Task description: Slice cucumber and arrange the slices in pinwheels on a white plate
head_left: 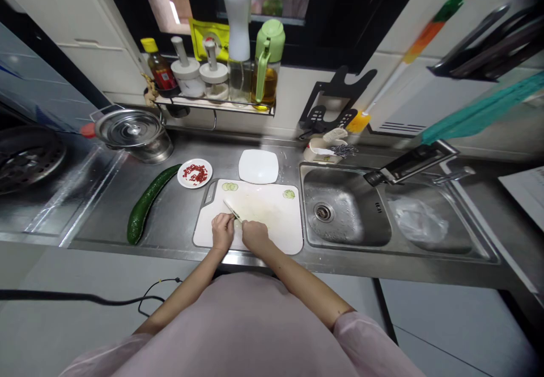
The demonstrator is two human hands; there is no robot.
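Observation:
My right hand (255, 236) is closed around the handle of a kitchen knife (232, 208), its pale blade pointing up and left over the white cutting board (276, 218). Right beside the blade, my left hand (223, 232) has its fingers curled and pressed together at the board. A small dark green bit shows by the left fingertips; what they hold is mostly hidden. Thin pale green slices (230, 186) lie at the board's upper left, and a little heap of green pieces (289, 194) sits at its upper right.
Left of the board lie a long green cucumber (148, 204) and a plate of chopped red pieces (194, 173). A white square plate (258, 166) stands behind it. The sink (346, 207) is to the right, a lidded pot (134, 133) back left, a condiment shelf (216, 104) above.

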